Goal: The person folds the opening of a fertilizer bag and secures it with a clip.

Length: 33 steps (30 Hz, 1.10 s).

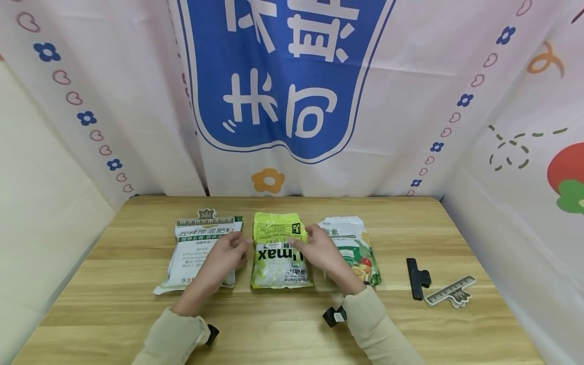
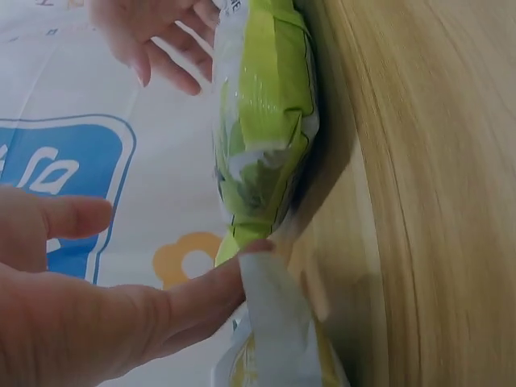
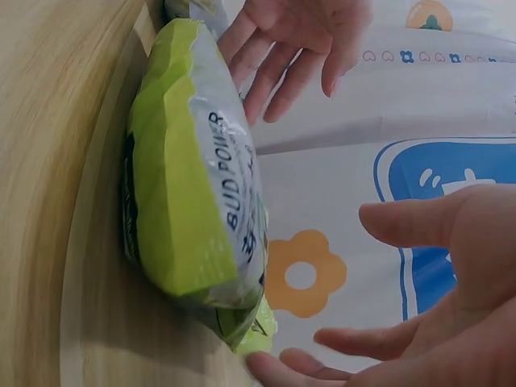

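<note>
A yellow-green and white plastic bag [image 1: 279, 263] marked "Umax" lies on the table between my two hands. My left hand [image 1: 226, 257] hovers at its left side, over the right edge of a white fertilizer bag [image 1: 193, 263]. That white bag has a piano-keyboard clip [image 1: 205, 220] along its top. On the green bag's other side is my right hand [image 1: 323, 249], fingers near the bag's upper right edge; contact there is unclear. Both hands have loosely extended fingers and grip nothing, as the left wrist view of the left hand [image 2: 121, 314] and right wrist view of the right hand [image 3: 435, 298] show.
Right of my right hand lies a white and green bag [image 1: 351, 248] with fruit pictures. A black clip [image 1: 416, 279] and another piano-keyboard clip [image 1: 451, 292] lie at the table's right. A printed cloth [image 1: 401, 111] hangs behind the wooden table [image 1: 269, 324].
</note>
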Tool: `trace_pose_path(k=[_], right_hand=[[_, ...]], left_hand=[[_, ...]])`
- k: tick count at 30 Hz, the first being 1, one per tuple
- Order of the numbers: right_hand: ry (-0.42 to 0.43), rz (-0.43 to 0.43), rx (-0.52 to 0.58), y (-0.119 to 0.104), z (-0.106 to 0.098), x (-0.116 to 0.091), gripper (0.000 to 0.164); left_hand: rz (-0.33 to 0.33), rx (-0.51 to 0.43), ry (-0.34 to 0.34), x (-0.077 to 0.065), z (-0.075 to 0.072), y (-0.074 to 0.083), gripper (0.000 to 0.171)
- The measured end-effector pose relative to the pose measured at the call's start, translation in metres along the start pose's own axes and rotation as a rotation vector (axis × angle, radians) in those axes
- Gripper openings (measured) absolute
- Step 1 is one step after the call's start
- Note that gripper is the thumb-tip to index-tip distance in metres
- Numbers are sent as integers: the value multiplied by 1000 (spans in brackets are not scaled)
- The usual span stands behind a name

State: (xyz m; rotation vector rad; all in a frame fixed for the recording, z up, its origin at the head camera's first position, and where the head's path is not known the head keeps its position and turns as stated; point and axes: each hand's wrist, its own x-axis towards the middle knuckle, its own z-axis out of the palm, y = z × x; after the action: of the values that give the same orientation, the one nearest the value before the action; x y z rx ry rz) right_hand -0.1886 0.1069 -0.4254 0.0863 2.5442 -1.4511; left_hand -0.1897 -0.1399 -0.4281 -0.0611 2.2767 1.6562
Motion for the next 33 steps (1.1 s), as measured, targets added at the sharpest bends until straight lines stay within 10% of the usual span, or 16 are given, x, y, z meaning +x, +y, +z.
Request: trace_pose_path(k=[9,20,33], right_hand=[[-65,21,41,8,-2,3,80],[-117,77,77,15,-1,5,34],[-94,57,52,20,5,11,32]], left_hand=[[-22,52,-11,7,16,-5,81],[-37,166,39,14,35,-7,25],[-43,242,11,16,40,-9,36]])
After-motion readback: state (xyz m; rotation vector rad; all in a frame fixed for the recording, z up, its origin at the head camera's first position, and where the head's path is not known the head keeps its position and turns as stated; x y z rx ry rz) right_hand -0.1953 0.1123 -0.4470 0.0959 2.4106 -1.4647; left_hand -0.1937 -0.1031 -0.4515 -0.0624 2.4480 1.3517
